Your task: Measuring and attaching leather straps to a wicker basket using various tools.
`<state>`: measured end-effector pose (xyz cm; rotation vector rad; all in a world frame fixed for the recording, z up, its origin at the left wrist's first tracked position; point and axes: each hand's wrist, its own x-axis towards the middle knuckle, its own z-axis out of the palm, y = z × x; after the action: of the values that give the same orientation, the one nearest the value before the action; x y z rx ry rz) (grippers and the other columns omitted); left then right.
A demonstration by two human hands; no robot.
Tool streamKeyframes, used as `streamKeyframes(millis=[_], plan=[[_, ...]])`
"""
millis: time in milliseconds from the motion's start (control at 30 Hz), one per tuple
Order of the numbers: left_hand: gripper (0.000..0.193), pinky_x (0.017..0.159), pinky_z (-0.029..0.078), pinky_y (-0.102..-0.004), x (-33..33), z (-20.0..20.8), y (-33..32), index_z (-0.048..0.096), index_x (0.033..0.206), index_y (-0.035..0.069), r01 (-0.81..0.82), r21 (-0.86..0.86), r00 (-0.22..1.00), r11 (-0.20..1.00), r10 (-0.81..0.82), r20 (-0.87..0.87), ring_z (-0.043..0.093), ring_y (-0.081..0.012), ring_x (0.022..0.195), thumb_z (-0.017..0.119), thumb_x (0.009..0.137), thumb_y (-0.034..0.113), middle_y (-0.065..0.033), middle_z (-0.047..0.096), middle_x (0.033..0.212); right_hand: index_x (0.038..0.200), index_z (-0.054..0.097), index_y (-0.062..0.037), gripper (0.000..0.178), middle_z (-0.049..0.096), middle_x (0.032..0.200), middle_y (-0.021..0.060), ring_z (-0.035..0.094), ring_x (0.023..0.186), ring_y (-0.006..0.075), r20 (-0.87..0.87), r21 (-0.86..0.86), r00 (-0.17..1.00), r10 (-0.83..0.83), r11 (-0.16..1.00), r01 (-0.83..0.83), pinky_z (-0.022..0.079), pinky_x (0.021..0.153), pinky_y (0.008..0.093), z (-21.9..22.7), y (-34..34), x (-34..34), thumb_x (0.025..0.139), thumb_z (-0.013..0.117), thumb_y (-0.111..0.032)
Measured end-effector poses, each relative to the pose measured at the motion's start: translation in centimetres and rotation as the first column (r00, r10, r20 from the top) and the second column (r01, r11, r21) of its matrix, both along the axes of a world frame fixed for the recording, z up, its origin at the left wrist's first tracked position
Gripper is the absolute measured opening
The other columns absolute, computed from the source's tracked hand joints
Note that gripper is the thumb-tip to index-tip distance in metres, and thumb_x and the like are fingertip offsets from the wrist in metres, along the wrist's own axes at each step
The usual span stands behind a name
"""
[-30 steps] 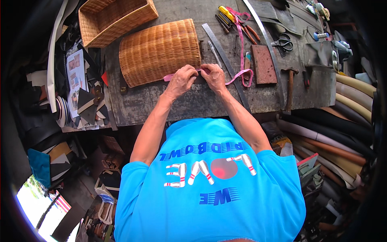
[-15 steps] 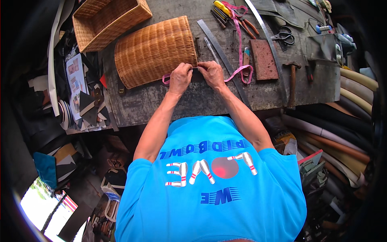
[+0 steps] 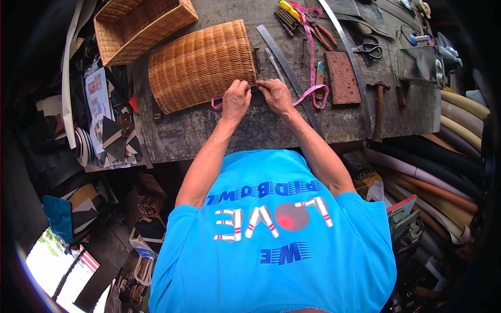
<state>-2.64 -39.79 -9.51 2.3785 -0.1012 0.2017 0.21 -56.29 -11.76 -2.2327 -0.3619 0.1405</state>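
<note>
1. Upturned wicker basket (image 3: 201,65) lying on the workbench (image 3: 292,128), near-right corner turned toward the body.
2. Pink tape (image 3: 311,78) stretched across: one end poking out left of the left hand (image 3: 236,99), the rest running right past the right hand (image 3: 275,95) and looping far up toward the tools.
3. Both hands pinched close together at the basket's near-right edge, fingertips (image 3: 259,86) almost meeting.
4. Left fingers curled tight on the tape; right fingers nipping something small and dark at the rim — cannot tell what.
5. Judging progress: measuring or marking along that edge under way, nothing fixed to the basket yet as far as visible.
6. Steel ruler (image 3: 289,78) lying just right of the hands, untouched.
7. Hammer (image 3: 379,104) and brown block (image 3: 342,78) farther right, idle.
8. Second basket (image 3: 141,26) far left, open side up, well apart.
</note>
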Motion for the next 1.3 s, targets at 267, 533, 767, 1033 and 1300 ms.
streamKeyframes(millis=[267,533,767,1033,1300], plan=[[0.010,0.067,0.048,-0.0435,0.1,0.1,0.2,0.061,0.084,0.002,0.015,-0.014,1.000,1.000,-0.015,-0.021,0.061,-0.0346,0.076,0.069,0.080,0.003,-0.0139,0.057,0.079,0.106,0.073,-0.0066,0.022,0.067,0.086,0.0108,0.060,0.085,0.0297,-0.022,-0.010,1.000,0.019,1.000,-0.020,0.049,0.078,0.0407,0.2,0.0,0.1,0.088,0.064,-0.014],[0.011,0.067,0.048,-0.0432,0.2,0.1,0.3,0.061,0.084,0.002,0.033,-0.002,0.999,0.999,-0.033,-0.007,0.061,-0.0342,0.075,0.070,0.079,0.003,-0.0137,0.057,0.078,0.105,0.073,-0.0060,0.022,0.067,0.086,0.0115,0.060,0.086,0.0298,-0.032,-0.007,0.999,0.018,1.000,-0.019,0.049,0.078,0.0406,0.2,0.0,0.1,0.087,0.065,-0.015],[0.010,0.068,0.049,-0.0436,0.1,0.0,0.2,0.060,0.085,0.003,0.015,0.026,0.999,1.000,-0.014,-0.031,0.061,-0.0348,0.077,0.069,0.080,0.003,-0.0136,0.057,0.080,0.101,0.073,-0.0048,0.024,0.068,0.085,0.0125,0.062,0.086,0.0305,-0.029,0.024,0.998,-0.053,0.998,0.053,0.050,0.078,0.0418,1.2,0.7,-0.2,0.084,0.071,-0.021],[0.019,0.079,0.046,-0.0420,-1.6,1.5,1.6,0.063,0.099,0.006,0.057,0.171,0.998,0.984,-0.061,0.015,0.059,-0.0313,0.090,0.071,0.081,0.011,-0.0098,0.059,0.090,0.095,0.073,-0.0049,0.021,0.068,0.086,0.0108,0.063,0.083,0.0298,0.054,0.038,0.990,-0.127,0.991,0.125,0.051,0.075,0.0400,0.4,1.3,-0.7,0.081,0.075,-0.020],[0.022,0.089,0.040,-0.0404,-4.2,3.0,10.8,0.069,0.098,0.008,0.097,0.412,0.984,0.906,-0.149,0.096,0.054,-0.0233,0.097,0.075,0.079,0.013,-0.0027,0.063,0.092,0.097,0.073,-0.0047,0.023,0.068,0.085,0.0108,0.064,0.082,0.0282,0.006,0.012,0.991,-0.133,0.991,0.133,0.051,0.075,0.0380,1.1,1.4,-0.7,0.082,0.075,-0.021]])
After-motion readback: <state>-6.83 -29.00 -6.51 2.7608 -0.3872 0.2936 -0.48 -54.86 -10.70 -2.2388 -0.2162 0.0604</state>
